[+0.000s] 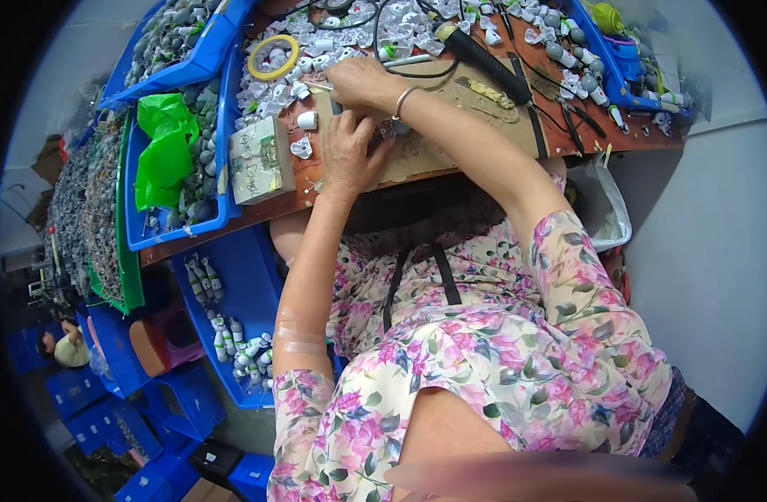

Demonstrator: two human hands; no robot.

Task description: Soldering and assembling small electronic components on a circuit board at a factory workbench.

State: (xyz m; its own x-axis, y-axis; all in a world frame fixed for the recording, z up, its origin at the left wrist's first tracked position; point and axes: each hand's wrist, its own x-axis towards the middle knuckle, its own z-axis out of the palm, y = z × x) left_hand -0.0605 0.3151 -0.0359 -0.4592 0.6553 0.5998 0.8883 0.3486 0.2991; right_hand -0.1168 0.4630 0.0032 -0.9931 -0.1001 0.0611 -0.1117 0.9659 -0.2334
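Observation:
My left hand rests at the left side of a brown work board, its fingers bent and the thumb set apart. Whatever lies under those fingers is hidden. Just beyond it, my right hand, with a bracelet at the wrist, crosses over with its fingers drawn together beside a heap of small white plastic parts. A thin pale piece shows by its fingertips, too small to name. Close to both hands stands a white cylindrical cap; a loose white part lies nearer me.
A yellow tape roll, a marked carton and a black-handled tool lie on the table. Pliers are at the right. Blue bins of grey parts and a green bag flank the left edge; another bin sits below.

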